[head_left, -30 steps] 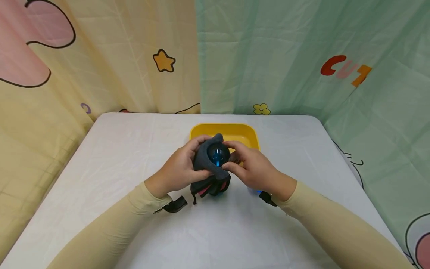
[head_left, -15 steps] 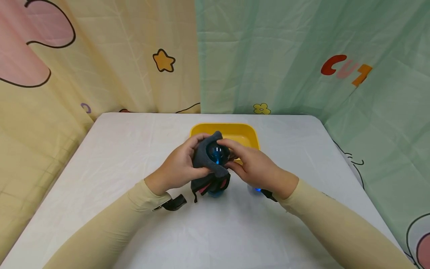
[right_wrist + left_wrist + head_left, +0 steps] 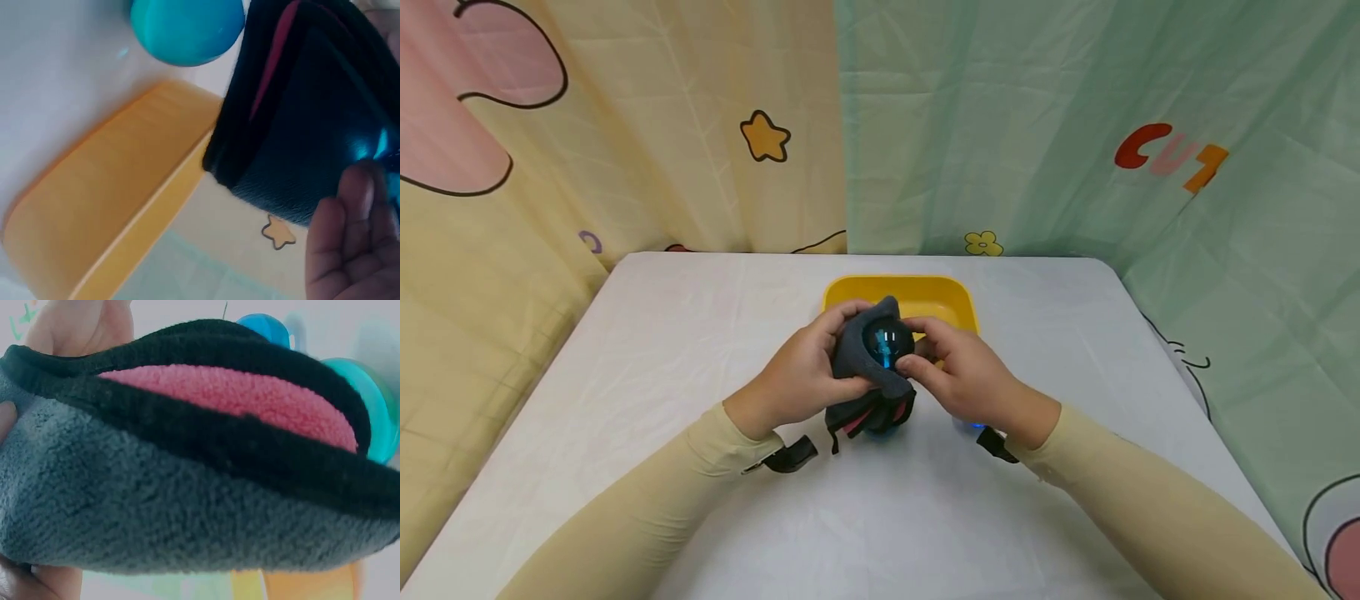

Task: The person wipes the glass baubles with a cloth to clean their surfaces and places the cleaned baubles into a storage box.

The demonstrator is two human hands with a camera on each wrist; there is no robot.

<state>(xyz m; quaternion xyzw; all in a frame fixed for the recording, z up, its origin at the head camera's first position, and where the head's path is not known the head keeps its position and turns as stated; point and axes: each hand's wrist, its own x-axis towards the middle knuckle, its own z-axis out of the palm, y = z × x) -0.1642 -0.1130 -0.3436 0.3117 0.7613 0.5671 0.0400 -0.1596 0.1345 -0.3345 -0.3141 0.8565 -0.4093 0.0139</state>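
Note:
A dark, glossy ball [image 3: 887,343] with bright blue glints sits in the hollow of a grey fleece cloth [image 3: 852,350]. My left hand [image 3: 797,375] grips the cloth from the left, thumb in front and fingers behind. From the right, my right hand [image 3: 962,371] pinches the ball between thumb and fingers. In the left wrist view the cloth [image 3: 175,494] shows black edging and a pink fleece lining [image 3: 244,397]. Its folded lower edge hangs below the hands in the head view. In the right wrist view the fingers [image 3: 356,194] lie against the cloth's dark side.
A yellow tray [image 3: 951,292] stands behind the hands on the white-covered table [image 3: 737,300]. A teal ball [image 3: 187,28] lies below the cloth, partly hidden by it. Another blue round thing [image 3: 265,328] shows beyond it. Patterned curtains [image 3: 1000,125] hang behind the table.
My right index finger reached over the top of the ball half a second ago and is now back at its right side. The blue glints on the ball have shifted. The left hand keeps its grip.

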